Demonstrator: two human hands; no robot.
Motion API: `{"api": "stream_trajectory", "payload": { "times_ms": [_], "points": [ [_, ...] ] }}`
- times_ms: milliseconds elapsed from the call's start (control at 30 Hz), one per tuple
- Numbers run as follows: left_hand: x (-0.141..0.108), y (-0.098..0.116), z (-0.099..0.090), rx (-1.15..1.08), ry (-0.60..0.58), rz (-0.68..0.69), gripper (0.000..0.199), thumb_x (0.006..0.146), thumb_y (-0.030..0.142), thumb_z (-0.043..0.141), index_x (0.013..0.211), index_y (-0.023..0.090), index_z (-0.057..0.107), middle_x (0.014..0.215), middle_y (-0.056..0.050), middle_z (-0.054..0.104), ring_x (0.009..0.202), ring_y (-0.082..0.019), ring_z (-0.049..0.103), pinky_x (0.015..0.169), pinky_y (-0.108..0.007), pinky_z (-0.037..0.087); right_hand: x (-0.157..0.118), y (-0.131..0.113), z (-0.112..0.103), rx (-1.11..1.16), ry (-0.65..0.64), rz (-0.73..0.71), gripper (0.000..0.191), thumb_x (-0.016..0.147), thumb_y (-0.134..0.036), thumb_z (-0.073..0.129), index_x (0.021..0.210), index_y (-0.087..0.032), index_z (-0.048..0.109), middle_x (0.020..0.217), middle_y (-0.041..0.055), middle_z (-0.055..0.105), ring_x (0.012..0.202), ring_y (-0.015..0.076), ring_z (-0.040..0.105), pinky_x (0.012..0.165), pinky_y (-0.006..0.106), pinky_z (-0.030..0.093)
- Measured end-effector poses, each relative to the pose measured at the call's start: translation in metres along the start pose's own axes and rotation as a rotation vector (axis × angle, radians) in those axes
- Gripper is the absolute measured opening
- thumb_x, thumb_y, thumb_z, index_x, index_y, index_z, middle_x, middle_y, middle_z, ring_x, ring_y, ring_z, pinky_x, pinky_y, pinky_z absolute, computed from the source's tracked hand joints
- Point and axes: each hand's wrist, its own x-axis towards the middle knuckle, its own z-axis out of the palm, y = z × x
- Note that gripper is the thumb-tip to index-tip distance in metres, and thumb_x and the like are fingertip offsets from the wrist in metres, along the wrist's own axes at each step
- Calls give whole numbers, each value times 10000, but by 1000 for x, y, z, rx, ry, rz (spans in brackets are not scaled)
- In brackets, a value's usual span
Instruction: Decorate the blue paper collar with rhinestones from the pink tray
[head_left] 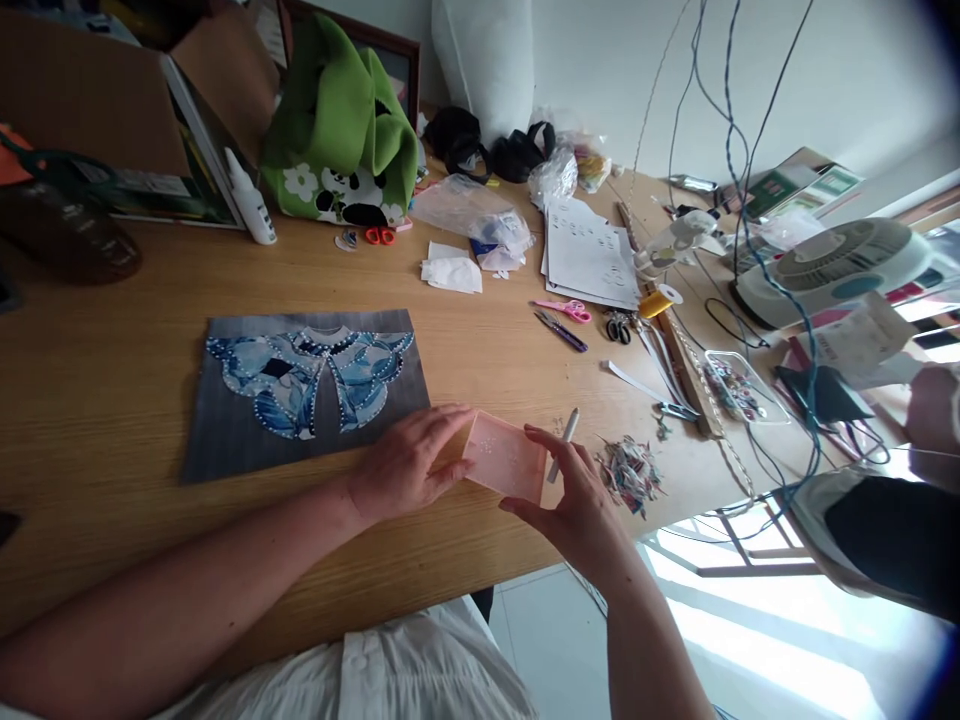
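I find left hand (pixel 401 465) and right hand (pixel 585 510) with fingers half-curled, gripping opposite ends of the pink tray (pixel 510 470) near the tabletop's (pixel 484 350) front edge; uneven lifting could spill its pale bits (pixel 486 446).

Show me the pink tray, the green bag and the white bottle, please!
Pink tray (pixel 517 440): head view, on its bare floor.
Green bag (pixel 337 115): head view, on its green front.
White bottle (pixel 256 214): head view, on its body, below the pointed tip.

White wall (pixel 600 60), wooden desk (pixel 487 350), pale tiled floor (pixel 547 625), bright light patches (pixel 780 645)
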Motion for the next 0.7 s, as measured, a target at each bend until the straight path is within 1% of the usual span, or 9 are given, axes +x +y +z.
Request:
{"api": "stream_trajectory", "payload": {
  "times_ms": [67, 133, 267, 300, 367, 400, 500, 633, 700],
  "points": [
    [-2, -1, 2, 21, -34, 36, 483, 983, 389, 571, 1374, 130, 456, 1340, -145, 589, 1245, -257, 566, 1078, -411, 478, -1, 0, 0, 9, -22, 0, 657, 795, -469, 749, 1354, -301, 448, 1320, 97, 597, 1210, 304, 544, 972, 488, 503],
    [-3, 0, 1, 25, -26, 44, 494, 981, 399, 575, 1370, 117, 461, 1327, -146, 597, 1239, -254, 569, 1085, -408, 469, -3, -1, 1, 19, -18, 16, 657, 794, -465, 751, 1356, -308, 448, 1330, 91, 592, 1213, 302, 543, 972, 486, 504],
    [-1, 5, -4, -15, 24, 22, 431, 1007, 324, 532, 1368, 99, 464, 1307, -147, 600, 1236, -226, 562, 1094, -369, 452, -3, -5, 5, 60, 31, 48, 648, 782, -454, 765, 1337, -313, 462, 1328, 77, 598, 1199, 296, 553, 971, 480, 509],
    [-1, 5, -5, -24, 37, 19, 415, 1011, 302, 520, 1369, 98, 464, 1307, -146, 597, 1237, -221, 558, 1096, -364, 447, -2, -7, 6, 74, 31, 33, 644, 782, -440, 767, 1334, -309, 464, 1335, 76, 594, 1220, 295, 541, 988, 479, 503],
    [0, 6, -7, -34, 58, 11, 390, 1018, 262, 498, 1373, 104, 462, 1313, -144, 590, 1244, -215, 548, 1100, -364, 439, 1, -11, 8, 92, -18, -20, 619, 802, -398, 751, 1340, -300, 459, 1358, 78, 581, 1272, 292, 508, 1030, 482, 479],
    [1, 5, -7, -36, 66, 6, 382, 1020, 248, 489, 1373, 106, 462, 1317, -143, 587, 1249, -215, 544, 1100, -367, 437, 3, -13, 8, 82, -33, -29, 625, 803, -390, 750, 1346, -299, 455, 1355, 82, 582, 1275, 295, 508, 1030, 487, 479],
    [1, 4, -6, -31, 73, -7, 357, 1021, 230, 476, 1358, 113, 477, 1309, -138, 593, 1244, -221, 547, 1089, -380, 449, 4, -16, 5, 6, -23, 7, 657, 783, -393, 768, 1351, -300, 451, 1321, 96, 597, 1244, 313, 532, 986, 498, 504],
    [1, 3, -4, -24, 49, -7, 340, 1019, 229, 481, 1337, 107, 497, 1280, -135, 616, 1209, -220, 579, 1066, -377, 476, 5, -14, 3, -39, -47, -10, 678, 757, -391, 792, 1341, -288, 463, 1299, 103, 608, 1235, 319, 536, 980, 507, 507],
    [-1, 2, -2, -21, 25, -16, 361, 1014, 261, 505, 1339, 104, 498, 1282, -140, 620, 1204, -221, 589, 1058, -372, 489, 5, -12, 4, -41, -53, -12, 675, 757, -391, 793, 1338, -284, 466, 1293, 105, 611, 1231, 321, 538, 972, 509, 511]
  ]
}}
